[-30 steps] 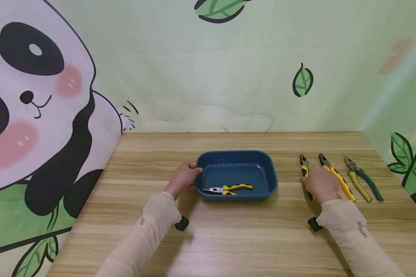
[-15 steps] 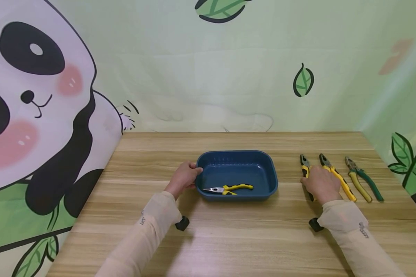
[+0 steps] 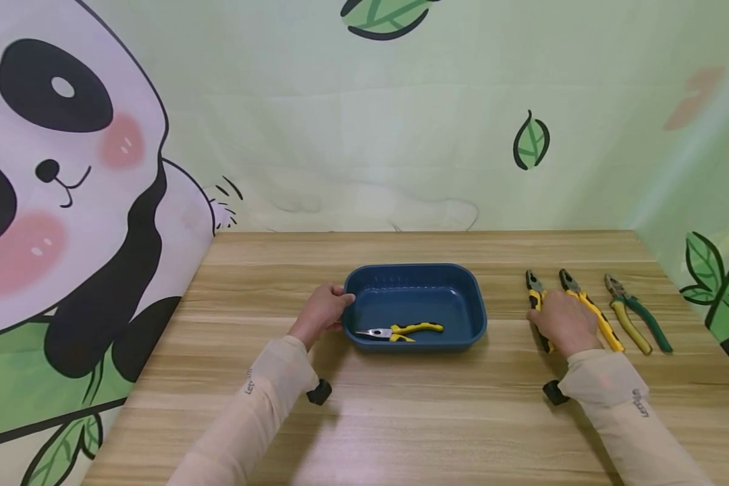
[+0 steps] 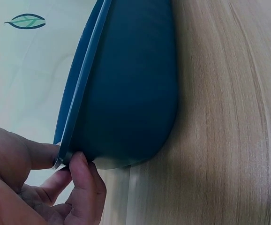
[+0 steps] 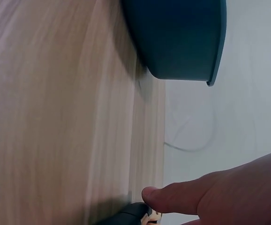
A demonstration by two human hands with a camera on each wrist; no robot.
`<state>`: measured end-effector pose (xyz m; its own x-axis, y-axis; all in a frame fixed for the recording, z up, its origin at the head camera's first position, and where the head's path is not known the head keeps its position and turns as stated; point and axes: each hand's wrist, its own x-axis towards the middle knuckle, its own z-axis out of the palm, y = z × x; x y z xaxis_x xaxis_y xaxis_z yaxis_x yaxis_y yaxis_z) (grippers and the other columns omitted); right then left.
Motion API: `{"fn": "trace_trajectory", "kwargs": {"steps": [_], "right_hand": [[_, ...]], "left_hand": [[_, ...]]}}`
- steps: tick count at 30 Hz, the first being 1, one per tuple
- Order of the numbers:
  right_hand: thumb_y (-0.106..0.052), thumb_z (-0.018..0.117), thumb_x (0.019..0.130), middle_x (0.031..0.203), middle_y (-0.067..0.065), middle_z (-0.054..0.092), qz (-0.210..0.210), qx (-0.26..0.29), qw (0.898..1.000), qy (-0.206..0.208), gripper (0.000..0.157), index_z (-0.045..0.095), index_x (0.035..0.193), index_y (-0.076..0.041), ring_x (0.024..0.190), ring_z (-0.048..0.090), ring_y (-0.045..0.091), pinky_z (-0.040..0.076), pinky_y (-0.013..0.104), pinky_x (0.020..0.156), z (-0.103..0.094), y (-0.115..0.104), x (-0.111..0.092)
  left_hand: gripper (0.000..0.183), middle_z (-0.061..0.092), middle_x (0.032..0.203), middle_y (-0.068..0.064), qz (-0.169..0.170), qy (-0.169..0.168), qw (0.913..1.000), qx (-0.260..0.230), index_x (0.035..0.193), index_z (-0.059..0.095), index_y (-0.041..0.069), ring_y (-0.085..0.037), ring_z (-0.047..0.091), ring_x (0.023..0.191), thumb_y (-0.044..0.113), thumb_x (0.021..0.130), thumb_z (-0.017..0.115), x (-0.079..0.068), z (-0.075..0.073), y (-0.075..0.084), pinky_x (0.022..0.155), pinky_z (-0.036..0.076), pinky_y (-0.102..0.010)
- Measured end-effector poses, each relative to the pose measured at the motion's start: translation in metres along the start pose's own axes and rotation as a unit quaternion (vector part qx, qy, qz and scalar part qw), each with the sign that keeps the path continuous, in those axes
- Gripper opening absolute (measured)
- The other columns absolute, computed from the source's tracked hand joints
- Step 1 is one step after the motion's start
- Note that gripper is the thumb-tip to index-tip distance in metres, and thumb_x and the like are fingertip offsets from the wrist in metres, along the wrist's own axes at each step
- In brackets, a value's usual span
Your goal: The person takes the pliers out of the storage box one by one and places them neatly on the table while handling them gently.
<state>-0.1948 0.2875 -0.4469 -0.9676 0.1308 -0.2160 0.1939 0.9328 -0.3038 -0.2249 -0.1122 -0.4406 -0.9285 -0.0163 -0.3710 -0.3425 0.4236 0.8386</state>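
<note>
My left hand [image 3: 320,312] pinches the left rim of a blue plastic basin [image 3: 414,348]; in the left wrist view thumb and fingers grip that rim [image 4: 84,84] from both sides. Yellow-and-black needle-nose pliers [image 3: 422,327] lie inside along the near wall. To the right, my right hand [image 3: 561,324] grips the handles of the leftmost yellow-and-black combination pliers [image 3: 532,281], which lie on the table. The right wrist view shows the thumb [image 5: 177,197] against a black part of the handle [image 5: 124,216]; the other fingers are mostly hidden.
Beside the right hand lie a second pair of yellow pliers [image 3: 609,329] and, farther right, pliers with one green and one yellowish handle [image 3: 649,322]. The wooden table [image 3: 413,418] meets a printed backdrop [image 3: 316,135] at its back and sides.
The right wrist has shifted very slightly to the right, and the near end of the gripped pliers with it. The left hand and basin stay still.
</note>
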Motion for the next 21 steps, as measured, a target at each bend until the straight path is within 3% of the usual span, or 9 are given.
{"fn": "trace_trajectory", "kwargs": {"steps": [6,13,17,19,21], "right_hand": [[-0.027,0.060,0.102,0.063,0.010,0.052,-0.009,0.004,1.000,-0.007,0.041,0.055,0.065,-0.008,0.054,0.054,0.024,0.042,0.035,0.048,-0.005,0.003,0.000],[-0.026,0.056,0.106,0.067,0.011,0.050,-0.041,-0.004,0.999,-0.008,0.034,0.061,0.087,0.001,0.056,0.051,0.024,0.041,0.036,0.050,-0.014,0.002,-0.002],[-0.028,0.054,0.108,0.102,0.034,0.064,-0.042,-0.017,0.999,-0.019,0.043,0.062,0.122,0.012,0.067,0.061,0.031,0.047,0.040,0.053,-0.021,-0.001,-0.004],[-0.028,0.053,0.108,0.125,0.040,0.058,-0.050,-0.025,0.998,-0.023,0.052,0.052,0.138,0.014,0.074,0.065,0.034,0.050,0.043,0.057,-0.025,-0.003,-0.005],[-0.029,0.052,0.109,0.132,0.041,0.053,-0.061,-0.033,0.997,-0.028,0.056,0.046,0.142,0.016,0.081,0.068,0.039,0.054,0.049,0.065,-0.029,-0.004,-0.005]], "left_hand": [[0.026,0.046,0.094,-0.007,-0.006,0.002,1.0000,0.002,0.124,0.054,-0.002,-0.020,0.048,0.079,0.016,0.106,0.059,0.000,0.001,0.001,0.077,0.055,-0.041],[0.027,0.046,0.095,-0.008,-0.013,0.002,0.9999,0.002,0.125,0.053,-0.002,-0.021,0.048,0.081,0.016,0.106,0.059,-0.001,0.000,0.002,0.077,0.056,-0.040],[0.028,0.046,0.096,-0.008,-0.013,0.001,0.9999,0.003,0.126,0.053,-0.002,-0.021,0.049,0.082,0.016,0.106,0.060,-0.001,-0.001,0.003,0.075,0.055,-0.038],[0.028,0.046,0.096,-0.008,-0.012,0.001,0.9999,0.003,0.126,0.053,-0.002,-0.021,0.049,0.082,0.016,0.106,0.060,-0.001,-0.001,0.003,0.074,0.055,-0.038],[0.027,0.046,0.096,-0.008,-0.011,0.000,0.9999,0.003,0.125,0.053,-0.002,-0.021,0.049,0.082,0.016,0.106,0.060,-0.001,-0.001,0.003,0.074,0.055,-0.038]]}}
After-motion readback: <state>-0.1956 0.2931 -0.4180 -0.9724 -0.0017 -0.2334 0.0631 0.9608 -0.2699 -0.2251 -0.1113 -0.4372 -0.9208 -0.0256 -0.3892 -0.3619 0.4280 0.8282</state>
